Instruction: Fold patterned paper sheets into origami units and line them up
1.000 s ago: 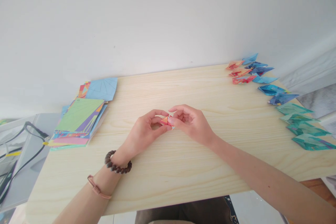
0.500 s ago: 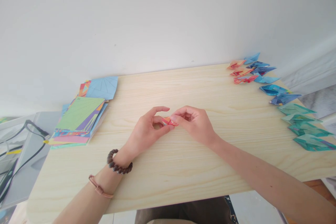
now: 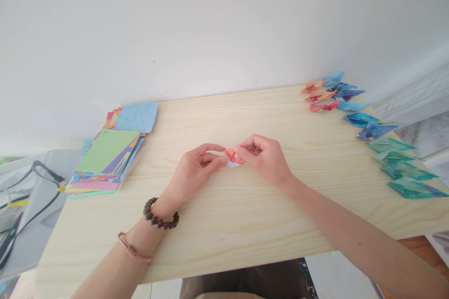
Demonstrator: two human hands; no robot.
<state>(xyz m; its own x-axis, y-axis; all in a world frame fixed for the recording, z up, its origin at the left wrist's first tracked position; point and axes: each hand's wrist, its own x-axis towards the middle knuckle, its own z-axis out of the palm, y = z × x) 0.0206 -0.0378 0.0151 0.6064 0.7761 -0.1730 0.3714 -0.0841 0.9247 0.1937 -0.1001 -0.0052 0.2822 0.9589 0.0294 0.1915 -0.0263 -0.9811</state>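
A small folded paper piece [image 3: 233,157], red and orange with a bit of blue, is pinched between both hands over the middle of the light wooden table [image 3: 228,224]. My left hand [image 3: 196,170] grips its left end with thumb and forefinger; a bead bracelet and a cord band sit on that wrist. My right hand [image 3: 264,158] pinches its right end, fingers curled in.
A stack of coloured paper sheets [image 3: 108,159] lies at the table's left edge. Several folded paper shapes, red [image 3: 321,98], blue [image 3: 365,119] and teal [image 3: 403,168], line the back right and right edge. A grey box with cables [image 3: 24,201] stands left of the table.
The folded piece has turned between the fingers and shifted slightly right and up. Both hands stay pinched on it, with the left fingers closed in more.
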